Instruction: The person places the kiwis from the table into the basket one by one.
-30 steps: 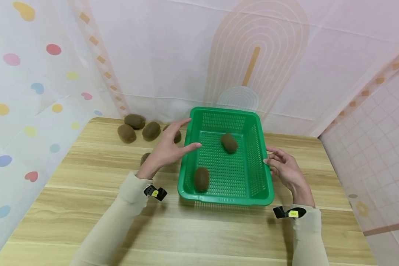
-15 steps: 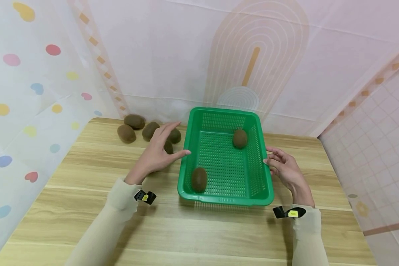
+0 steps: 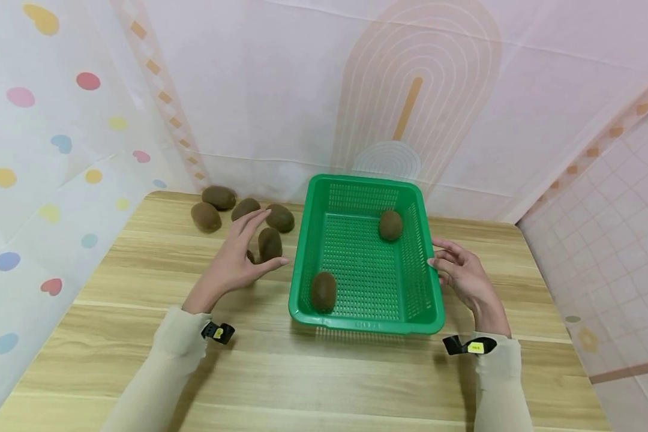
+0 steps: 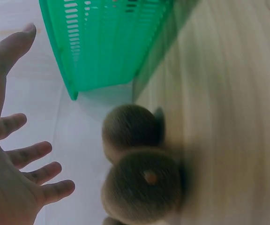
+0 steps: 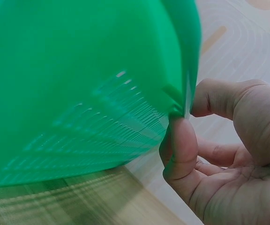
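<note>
My right hand pinches the right rim of a green plastic basket; in the right wrist view, the thumb and a finger meet at the rim's edge. Two brown kiwis lie inside, one kiwi at the front left and another kiwi towards the back right. Left of the basket, my left hand hovers with fingers spread, holding nothing. Nearest to it is a kiwi between thumb and fingers in the head view, apart from them. The hand partly covers another kiwi.
More kiwis lie on the wooden table at the back left, among them a kiwi close to the basket and a kiwi farther left. A patterned cloth wall stands behind the table.
My left hand has drawn back from over the basket, left and towards me, to the loose kiwis. The far kiwi in the basket has rolled right. My right hand has stayed at the rim.
</note>
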Action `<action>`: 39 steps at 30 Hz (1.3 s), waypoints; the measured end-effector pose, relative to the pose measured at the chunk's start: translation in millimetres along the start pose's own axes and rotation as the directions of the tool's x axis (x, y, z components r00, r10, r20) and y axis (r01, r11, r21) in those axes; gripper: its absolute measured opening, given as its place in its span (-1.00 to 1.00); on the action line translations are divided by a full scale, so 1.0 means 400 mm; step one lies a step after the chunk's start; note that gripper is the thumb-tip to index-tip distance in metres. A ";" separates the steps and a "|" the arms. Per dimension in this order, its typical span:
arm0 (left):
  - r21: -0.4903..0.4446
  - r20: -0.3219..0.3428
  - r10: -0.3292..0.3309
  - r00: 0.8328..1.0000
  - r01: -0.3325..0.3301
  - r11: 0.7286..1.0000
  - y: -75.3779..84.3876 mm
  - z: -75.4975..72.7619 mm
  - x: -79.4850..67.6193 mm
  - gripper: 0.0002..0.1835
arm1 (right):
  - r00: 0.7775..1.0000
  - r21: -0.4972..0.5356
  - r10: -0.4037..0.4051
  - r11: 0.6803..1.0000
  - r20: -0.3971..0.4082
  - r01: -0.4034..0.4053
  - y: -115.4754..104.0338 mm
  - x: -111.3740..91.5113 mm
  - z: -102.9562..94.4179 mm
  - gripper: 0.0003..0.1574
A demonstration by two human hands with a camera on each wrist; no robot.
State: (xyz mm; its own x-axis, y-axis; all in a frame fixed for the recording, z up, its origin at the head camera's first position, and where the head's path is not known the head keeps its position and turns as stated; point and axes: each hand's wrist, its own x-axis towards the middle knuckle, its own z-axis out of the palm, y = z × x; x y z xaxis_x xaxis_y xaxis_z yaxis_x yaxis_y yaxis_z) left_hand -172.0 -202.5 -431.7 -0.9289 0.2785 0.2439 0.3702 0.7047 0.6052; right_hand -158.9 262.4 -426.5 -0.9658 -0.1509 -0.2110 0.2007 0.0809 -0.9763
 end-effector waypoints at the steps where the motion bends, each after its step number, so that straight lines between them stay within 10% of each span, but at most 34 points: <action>1: 0.001 0.003 -0.009 1.000 0.009 1.000 -0.006 -0.001 -0.005 0.11 | 1.000 -0.002 0.000 1.000 0.000 0.000 0.000 0.000 0.000 -0.23; 20: 0.007 0.072 -0.131 0.989 0.131 0.991 -0.104 -0.004 -0.084 0.07 | 1.000 -0.006 0.009 1.000 -0.015 -0.009 0.004 0.007 0.000 -0.25; 39: 0.015 0.032 -0.091 0.995 0.091 0.996 -0.125 0.001 -0.106 -0.25 | 1.000 0.026 0.004 1.000 -0.002 -0.004 0.009 0.005 -0.003 -0.26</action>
State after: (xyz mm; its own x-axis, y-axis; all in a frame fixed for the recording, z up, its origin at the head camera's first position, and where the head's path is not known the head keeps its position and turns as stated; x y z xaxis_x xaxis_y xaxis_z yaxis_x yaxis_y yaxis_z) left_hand -151.2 -249.3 -472.7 -0.9584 0.2340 0.1634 0.2845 0.7368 0.6134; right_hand -160.5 263.3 -430.3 -0.9653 -0.1489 -0.2147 0.2086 0.0557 -0.9764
